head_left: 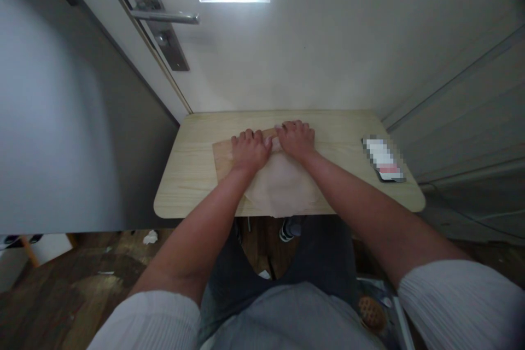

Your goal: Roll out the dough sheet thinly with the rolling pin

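A thin, pale beige sheet (pixel 285 188) lies on the small wooden table, its rounded near end reaching the front edge. A tan, flat piece (pixel 222 159) with a squarer corner shows to its left, partly under my arm. I cannot make out whether these are paper, cloth or leather. My left hand (pixel 250 150) presses on the far left part, fingers curled over the far edge and thumb pointing inward. Beside it, my right hand (pixel 296 138) is curled over the far right part. The thumbs are close together near a tan strip at the far edge. My palms hide part of the material.
The light wood table (pixel 180 186) stands against a white door (pixel 328 54) with a metal handle (pixel 168 16). A phone (pixel 383 158), its screen blurred out, lies at the table's right end. Crumpled white paper (pixel 150 237) is on the floor at left.
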Tool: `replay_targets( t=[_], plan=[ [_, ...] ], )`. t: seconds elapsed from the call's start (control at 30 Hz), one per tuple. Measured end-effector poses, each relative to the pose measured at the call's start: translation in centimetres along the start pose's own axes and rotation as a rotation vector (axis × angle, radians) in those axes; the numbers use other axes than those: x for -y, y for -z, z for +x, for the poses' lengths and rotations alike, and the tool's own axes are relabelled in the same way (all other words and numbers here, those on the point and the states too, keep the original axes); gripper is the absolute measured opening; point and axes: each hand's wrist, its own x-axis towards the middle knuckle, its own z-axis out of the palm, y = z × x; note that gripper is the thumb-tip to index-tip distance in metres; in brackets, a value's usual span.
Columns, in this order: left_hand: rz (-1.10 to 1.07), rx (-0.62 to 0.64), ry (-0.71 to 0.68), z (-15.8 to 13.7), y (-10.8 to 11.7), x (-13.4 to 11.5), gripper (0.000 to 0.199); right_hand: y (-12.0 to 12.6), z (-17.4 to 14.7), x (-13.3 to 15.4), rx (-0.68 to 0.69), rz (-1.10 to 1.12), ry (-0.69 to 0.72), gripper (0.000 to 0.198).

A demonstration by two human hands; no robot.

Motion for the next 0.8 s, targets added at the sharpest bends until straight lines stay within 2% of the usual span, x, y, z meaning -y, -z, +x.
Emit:
replay_targets(
  t=[0.13,0.33,0.57,0.8],
  plan=[
    [0.009,0.001,0.006,0.2,0.0,0.0,0.056,0.1,0.0,-0.1,0.025,-0.010,0.016,0.055],
    [0.023,-0.022,0.000,1.2,-0.2,0.2,0.060,0.7,0.6,0.1,0.077,-0.050,0.055,0.062],
    [0.017,0.019,-0.003,2.5,-0.4,0.6,0.061,0.1,2.0,0.2,0.062,-0.001,0.040,0.072],
    [0.021,0.014,-0.003,3.5,-0.8,0.9,0.056,-0.5,3.3,0.2,0.103,0.021,0.023,0.078]
  ],
)
